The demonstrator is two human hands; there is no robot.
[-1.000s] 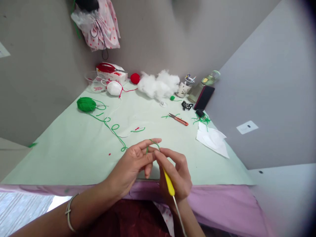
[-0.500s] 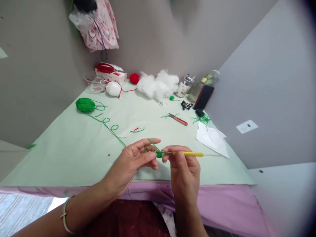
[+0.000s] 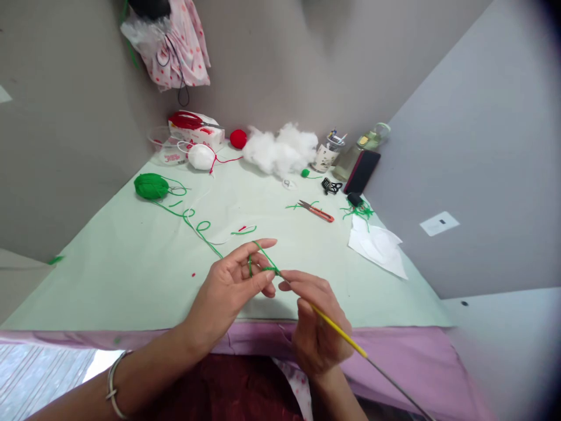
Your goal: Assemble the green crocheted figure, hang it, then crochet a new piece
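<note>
Near the table's front edge my left hand point(image 3: 232, 286) pinches a small green crocheted piece point(image 3: 270, 269) between thumb and fingers. Green yarn point(image 3: 265, 252) runs taut over its raised index finger to the hook tip. My right hand point(image 3: 322, 318) is closed on a crochet hook point(image 3: 339, 330) with a yellow grip. The hook slants from the stitches down to the right, its metal rear end passing beyond the hand. Part of the green piece is hidden by my fingers. A strand leads back to the green yarn ball point(image 3: 151, 186) at the left.
Orange snips point(image 3: 316, 211) lie beyond my hands, with a black hair clip point(image 3: 331, 186) behind. White stuffing point(image 3: 280, 151), a red yarn ball point(image 3: 238, 139) and a pen cup point(image 3: 325, 155) stand along the back. White paper point(image 3: 377, 245) lies at the right.
The hook has swung from nearly level to a steep slant, its rear end now lower right. My right hand has turned and dropped slightly; my left hand has shifted a little left.
</note>
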